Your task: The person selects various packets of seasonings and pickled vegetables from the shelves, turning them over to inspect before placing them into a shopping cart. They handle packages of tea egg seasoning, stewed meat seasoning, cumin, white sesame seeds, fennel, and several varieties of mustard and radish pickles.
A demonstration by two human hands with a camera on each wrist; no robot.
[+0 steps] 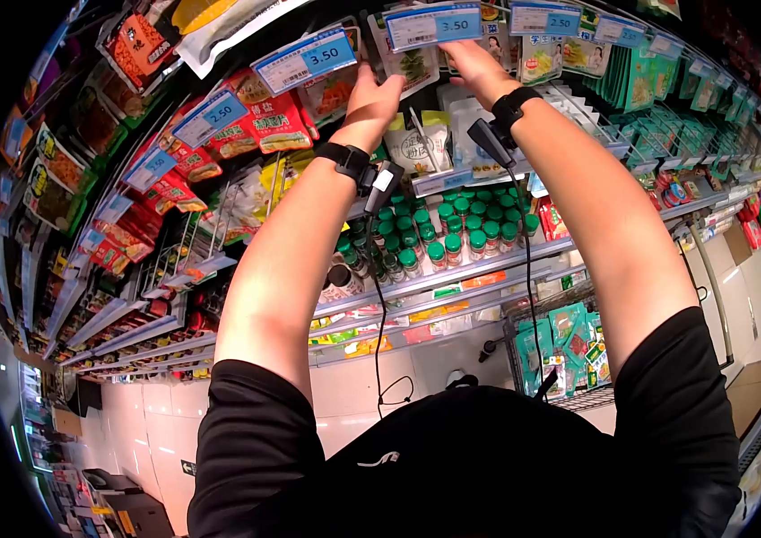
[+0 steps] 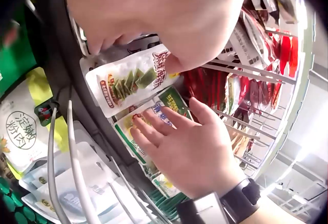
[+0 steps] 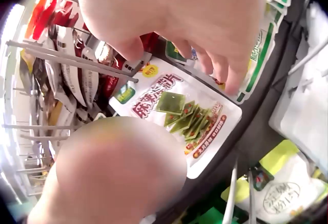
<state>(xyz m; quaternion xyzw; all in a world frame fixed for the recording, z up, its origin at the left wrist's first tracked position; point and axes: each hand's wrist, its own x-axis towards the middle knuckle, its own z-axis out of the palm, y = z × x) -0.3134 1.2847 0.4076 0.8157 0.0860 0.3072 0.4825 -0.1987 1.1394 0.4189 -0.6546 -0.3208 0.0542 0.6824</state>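
A white packet with green slices pictured on it (image 3: 205, 121) lies among other packets on the upper shelf, between my two hands. My left hand (image 1: 374, 103) is at the packet's left side, thumb held apart from the fingers; in the left wrist view its thumb overlaps the packet's end. On the other side, my right hand (image 2: 187, 150) has its fingers spread and fairly straight over green-and-white packets (image 2: 136, 150). In the head view a price label (image 1: 434, 27) partly covers the right fingers. The right wrist view shows the left hand blurred beside the packet.
Metal divider rods (image 2: 77, 162) stick out between packet rows. Below are a white-and-yellow pouch (image 1: 418, 143) and several green-capped bottles (image 1: 452, 242). Red packets (image 1: 273, 121) hang at the left. A wire cart (image 1: 517, 363) with teal packets stands beside the person; cables hang from both wrists.
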